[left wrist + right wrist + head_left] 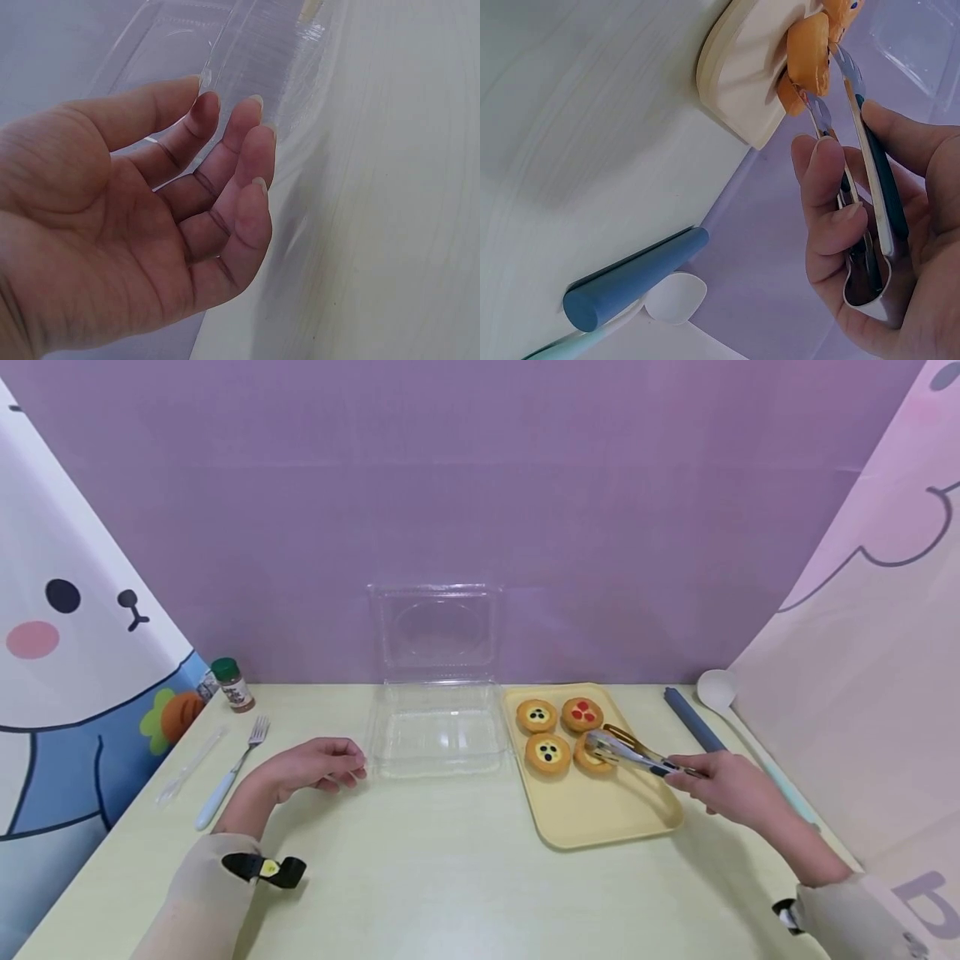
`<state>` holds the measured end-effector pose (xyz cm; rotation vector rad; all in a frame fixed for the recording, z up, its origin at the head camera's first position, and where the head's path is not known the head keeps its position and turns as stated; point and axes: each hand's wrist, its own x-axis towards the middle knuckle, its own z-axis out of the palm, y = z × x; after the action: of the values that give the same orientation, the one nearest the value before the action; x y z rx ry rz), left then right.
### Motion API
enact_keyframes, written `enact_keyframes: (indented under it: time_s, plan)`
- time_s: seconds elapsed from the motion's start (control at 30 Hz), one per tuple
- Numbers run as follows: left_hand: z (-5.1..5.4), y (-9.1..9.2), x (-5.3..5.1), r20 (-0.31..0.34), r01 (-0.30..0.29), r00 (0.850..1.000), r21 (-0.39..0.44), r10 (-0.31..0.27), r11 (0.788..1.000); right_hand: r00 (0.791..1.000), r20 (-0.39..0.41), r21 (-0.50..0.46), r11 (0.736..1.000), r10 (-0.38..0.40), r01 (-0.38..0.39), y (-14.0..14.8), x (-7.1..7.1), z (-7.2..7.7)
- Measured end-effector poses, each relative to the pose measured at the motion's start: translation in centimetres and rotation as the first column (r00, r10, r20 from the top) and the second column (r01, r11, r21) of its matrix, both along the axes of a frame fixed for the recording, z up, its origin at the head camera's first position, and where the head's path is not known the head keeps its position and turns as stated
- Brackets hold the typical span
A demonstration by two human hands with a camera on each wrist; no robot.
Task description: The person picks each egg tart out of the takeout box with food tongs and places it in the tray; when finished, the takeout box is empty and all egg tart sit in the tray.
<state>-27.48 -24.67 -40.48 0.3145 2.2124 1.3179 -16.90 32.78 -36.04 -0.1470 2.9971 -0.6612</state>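
Note:
My right hand (723, 785) grips metal tongs (877, 187) with dark handle grips. In the head view, the tong tips are at the front-right egg tart (588, 760), partly covering it. Beside it on the yellow tray (600, 818) sit a red-topped tart (582, 714) and two tarts with dark dots, one at the back (537, 716) and one in front (548, 753). My left hand (315, 768), fingers loosely bent, is at the left edge of a clear plastic box (442, 764) whose lid (438, 631) stands raised. Whether its fingertips touch the box, I cannot tell.
On the left are a green-capped jar (234, 685), a blue-handled fork (234, 772) and a clear plastic fork (191, 767). A blue rolling-pin-like rod (693, 720) and a white spoon with a mint handle (718, 689) lie at the right. A purple cloth wall (450, 485) closes the back.

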Motion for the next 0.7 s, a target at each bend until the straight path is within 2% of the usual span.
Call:
enact_keyframes:
  time_s: [0.17,0.4,0.7]
  plan:
    - [-0.13,-0.04,0.01,-0.003,0.0,1.0,0.004,0.0,1.0,1.0,-0.029,0.037,0.999,0.003,-0.002,-0.06,-0.08,-0.06]
    - [-0.28,-0.12,-0.04,-0.003,0.001,1.0,0.01,-0.001,1.0,0.994,-0.109,0.128,0.992,0.013,0.001,0.0,-0.2,-0.17]
    - [-0.28,-0.13,-0.15,0.001,-0.005,1.0,-0.002,0.005,1.0,0.996,-0.091,0.113,0.994,0.009,0.002,0.01,-0.16,-0.23]
